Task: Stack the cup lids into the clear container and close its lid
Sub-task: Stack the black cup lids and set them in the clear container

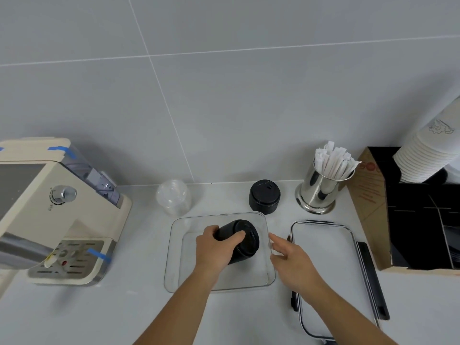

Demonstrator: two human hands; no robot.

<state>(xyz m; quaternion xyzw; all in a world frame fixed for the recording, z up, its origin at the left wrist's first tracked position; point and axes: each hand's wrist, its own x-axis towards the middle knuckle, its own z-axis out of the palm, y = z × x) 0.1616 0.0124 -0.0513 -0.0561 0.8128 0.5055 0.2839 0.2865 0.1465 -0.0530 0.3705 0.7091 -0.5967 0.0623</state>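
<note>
A clear rectangular container [270, 270] lies open on the counter in front of me. My left hand [214, 250] grips a stack of black cup lids [245, 241], tilted on its side over the inside of the container. My right hand [290, 257] hovers at the container's right rim with fingers spread and nothing in it. The container's clear lid [331, 265] with black latches lies flat to the right. A second black lid stack [264, 196] stands upright behind the container. A stack of clear cup lids [173, 197] sits at the back left.
A cream coffee machine [49, 210] fills the left side. At the back right a steel cup [321, 190] holds wrapped straws. A cardboard box [373, 207] with black dividers and a stack of white paper cups [428, 155] stand at the far right. A tiled wall rises behind.
</note>
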